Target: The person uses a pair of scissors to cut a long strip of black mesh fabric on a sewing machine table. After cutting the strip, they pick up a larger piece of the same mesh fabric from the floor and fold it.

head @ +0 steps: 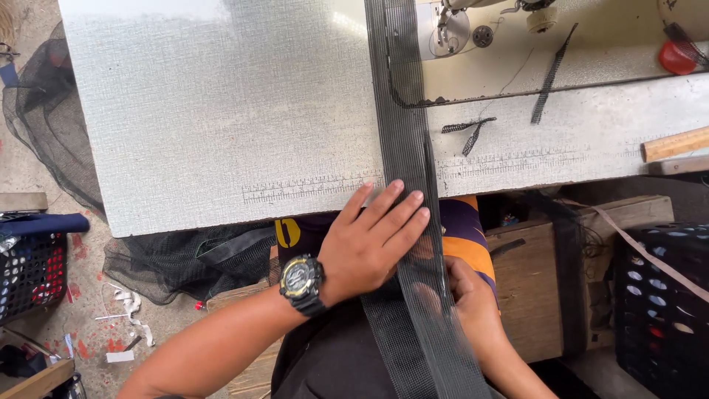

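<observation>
A long strip of black mesh fabric [402,125] runs from the sewing machine [473,29] at the top, across the grey table [221,111], and down over my lap. My left hand [369,244], with a black and yellow watch on its wrist, lies flat with fingers spread on the strip at the table's near edge. Below the table, my right hand [465,295] sits under the mesh, partly seen through it, gripping the strip from beneath.
Small black mesh scraps [469,131] and a longer scrap [552,74] lie near the machine. A wooden ruler [676,144] rests at the right edge, a red object [676,58] beyond it. Black crates [661,303] [29,270] stand on both sides; black netting [177,258] is piled under the table.
</observation>
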